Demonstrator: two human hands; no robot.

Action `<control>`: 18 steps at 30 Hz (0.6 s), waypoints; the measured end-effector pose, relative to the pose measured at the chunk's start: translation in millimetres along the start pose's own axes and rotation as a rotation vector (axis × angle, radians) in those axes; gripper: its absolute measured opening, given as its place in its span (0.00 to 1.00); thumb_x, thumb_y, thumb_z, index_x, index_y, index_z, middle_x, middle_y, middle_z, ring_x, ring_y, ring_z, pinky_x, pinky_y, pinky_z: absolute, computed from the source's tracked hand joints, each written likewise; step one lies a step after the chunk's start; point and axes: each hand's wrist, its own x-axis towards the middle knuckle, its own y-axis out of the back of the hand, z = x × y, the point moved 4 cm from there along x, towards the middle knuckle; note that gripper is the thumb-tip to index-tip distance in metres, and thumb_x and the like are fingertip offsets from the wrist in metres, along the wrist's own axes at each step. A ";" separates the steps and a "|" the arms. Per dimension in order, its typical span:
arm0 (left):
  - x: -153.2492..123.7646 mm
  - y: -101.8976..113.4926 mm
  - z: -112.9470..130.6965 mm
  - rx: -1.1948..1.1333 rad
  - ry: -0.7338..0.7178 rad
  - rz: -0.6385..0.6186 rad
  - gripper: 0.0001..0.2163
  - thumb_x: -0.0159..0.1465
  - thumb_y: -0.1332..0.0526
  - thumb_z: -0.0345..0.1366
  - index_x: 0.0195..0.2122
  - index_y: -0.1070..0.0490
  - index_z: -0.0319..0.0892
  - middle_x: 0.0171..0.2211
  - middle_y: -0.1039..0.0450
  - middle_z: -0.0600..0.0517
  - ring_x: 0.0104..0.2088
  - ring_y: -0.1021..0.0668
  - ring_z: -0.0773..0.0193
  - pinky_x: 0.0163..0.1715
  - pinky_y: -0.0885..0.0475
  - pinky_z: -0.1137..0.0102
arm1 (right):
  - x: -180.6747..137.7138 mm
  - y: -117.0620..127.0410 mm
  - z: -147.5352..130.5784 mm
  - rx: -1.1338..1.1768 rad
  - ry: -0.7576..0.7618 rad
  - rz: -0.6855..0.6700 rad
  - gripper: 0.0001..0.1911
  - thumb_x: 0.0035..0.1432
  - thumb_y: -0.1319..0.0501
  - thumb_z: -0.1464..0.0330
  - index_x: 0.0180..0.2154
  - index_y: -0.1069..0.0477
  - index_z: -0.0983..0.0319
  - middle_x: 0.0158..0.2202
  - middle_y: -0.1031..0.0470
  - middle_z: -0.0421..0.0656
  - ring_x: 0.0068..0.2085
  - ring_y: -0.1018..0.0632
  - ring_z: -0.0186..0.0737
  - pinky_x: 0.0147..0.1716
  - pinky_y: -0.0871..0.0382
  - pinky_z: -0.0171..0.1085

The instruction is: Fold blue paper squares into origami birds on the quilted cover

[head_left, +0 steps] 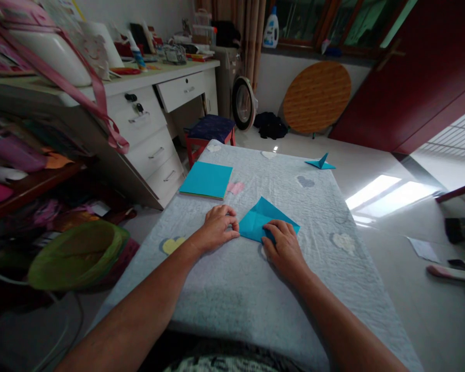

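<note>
The folded blue origami paper [258, 217] lies on the cloth-covered desk [217, 289], between the hands. It should be light, crisp and easily creased, best taken by its edges or corners. The right hand [284, 245] is half open, fingertips resting on it; the left hand [219, 227] curls loosely at its left corner, whether pinching I cannot tell.

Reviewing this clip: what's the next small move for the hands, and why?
I'd probably have the right hand press and smooth the blue paper toward its right corner while the left hand steadies the left one. The right fingers already rest on the paper near its near edge, the left fingertips are at the left corner, and the right corner looks unheld.
</note>
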 end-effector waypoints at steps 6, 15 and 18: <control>0.2 0.5 0.1 0.001 0.008 0.003 0.02 0.60 0.34 0.36 0.31 0.23 0.47 0.48 0.32 0.51 0.54 0.33 0.52 0.57 0.39 0.55 | 3.8 1.8 6.4 0.063 -0.034 0.039 0.06 0.60 0.43 0.72 0.38 0.29 0.60 0.42 0.28 0.48 0.45 0.30 0.49 0.47 0.34 0.49; 0.8 0.0 0.4 0.042 -0.009 0.005 0.04 0.61 0.38 0.36 0.31 0.25 0.45 0.47 0.32 0.50 0.52 0.32 0.54 0.54 0.37 0.57 | 9.3 3.3 13.5 0.087 -0.103 0.080 0.04 0.58 0.43 0.72 0.31 0.33 0.59 0.36 0.30 0.45 0.40 0.30 0.46 0.42 0.36 0.45; 1.2 -0.8 0.5 0.049 -0.010 0.008 0.04 0.61 0.39 0.36 0.31 0.25 0.44 0.46 0.32 0.50 0.51 0.32 0.54 0.54 0.37 0.57 | 9.3 2.9 14.6 0.075 -0.101 0.080 0.04 0.57 0.42 0.71 0.30 0.33 0.59 0.36 0.30 0.45 0.40 0.30 0.46 0.42 0.35 0.45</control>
